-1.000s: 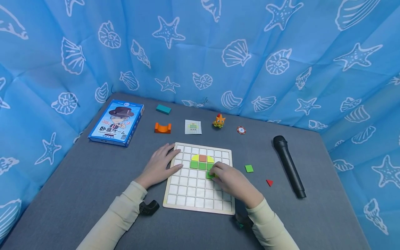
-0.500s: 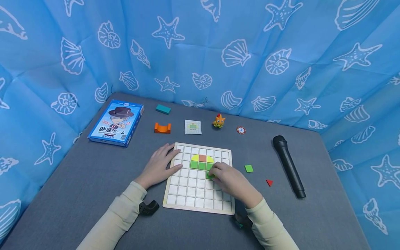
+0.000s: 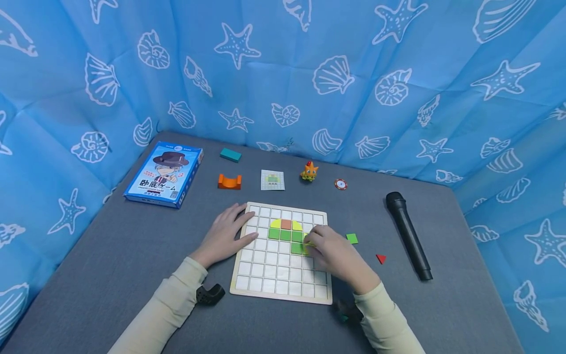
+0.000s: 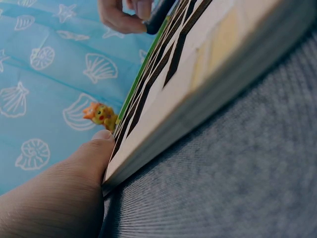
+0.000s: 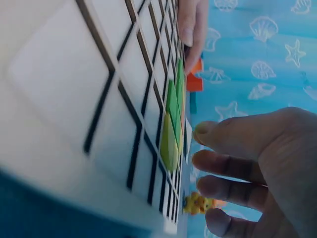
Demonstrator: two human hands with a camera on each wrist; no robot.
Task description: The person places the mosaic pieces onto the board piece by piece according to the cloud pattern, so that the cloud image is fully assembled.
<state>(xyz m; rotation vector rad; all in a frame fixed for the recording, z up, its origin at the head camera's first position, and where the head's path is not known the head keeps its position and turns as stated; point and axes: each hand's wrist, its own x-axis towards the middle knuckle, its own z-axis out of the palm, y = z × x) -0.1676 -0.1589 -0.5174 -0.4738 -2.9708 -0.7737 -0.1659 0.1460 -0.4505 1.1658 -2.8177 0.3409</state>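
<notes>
Grid board [image 3: 247,282] lies flat on the grey table [image 3: 132,246], near centre. Its cells hold a small cluster: yellow, orange, yellow tiles in the far row, green tiles [image 3: 285,235] below, one more green square [image 3: 297,248] in the next row nearer. Left hand [image 3: 223,235] rests on the board's left edge, fingers straight, holding nothing. Right hand [image 3: 333,253] sits at the cluster's right side, fingertips loosely curled beside a yellow-green piece [image 3: 307,242]; whether they pinch it, cannot tell. Loose green square [image 3: 352,238] and red triangle [image 3: 381,258] lie right of the board. A second ago the right hand covered the lower green square; it has since shifted right, uncovering it.
</notes>
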